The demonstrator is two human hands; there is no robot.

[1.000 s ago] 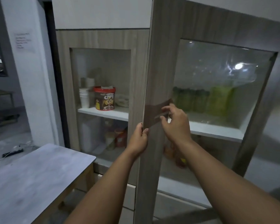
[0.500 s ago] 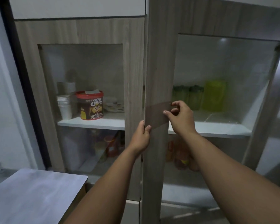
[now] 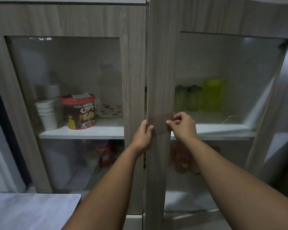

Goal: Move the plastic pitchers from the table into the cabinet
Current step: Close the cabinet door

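The left hand [image 3: 144, 136] grips the near edge of the right cabinet door [image 3: 160, 97], thumb on its face, while the right hand [image 3: 183, 126] pinches the brown tape [image 3: 160, 124] across it. Behind the glass, a yellow-green pitcher [image 3: 214, 95] stands on the shelf [image 3: 223, 128], right of two dark-lidded jars [image 3: 188, 97].

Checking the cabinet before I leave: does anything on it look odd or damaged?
Yes: a strip of brown tape is stuck across the right door's edge where a handle would be. Both hands, left and right, grip there.
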